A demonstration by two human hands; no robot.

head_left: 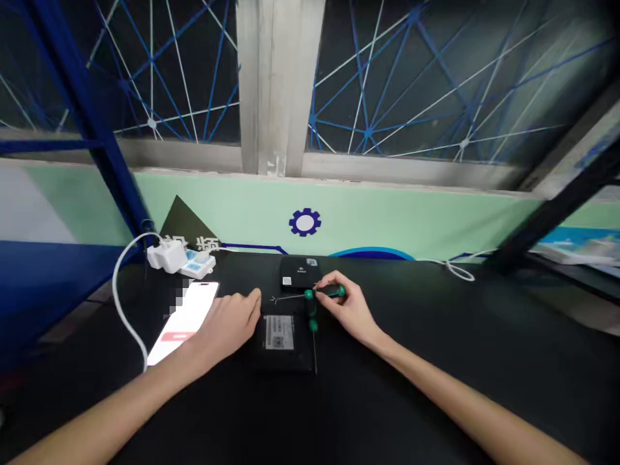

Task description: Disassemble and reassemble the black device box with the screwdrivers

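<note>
Right hand [347,311] pinches green-handled screwdriver [335,291] above flat black box [283,342]; left hand [227,326], fingers pressed together, sits just beside its edge.

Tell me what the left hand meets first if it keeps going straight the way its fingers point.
Probably the flat black box beyond the left hand, though the shaft of the green-handled screwdriver lies close to that line and could come first; depth is unclear.
</note>
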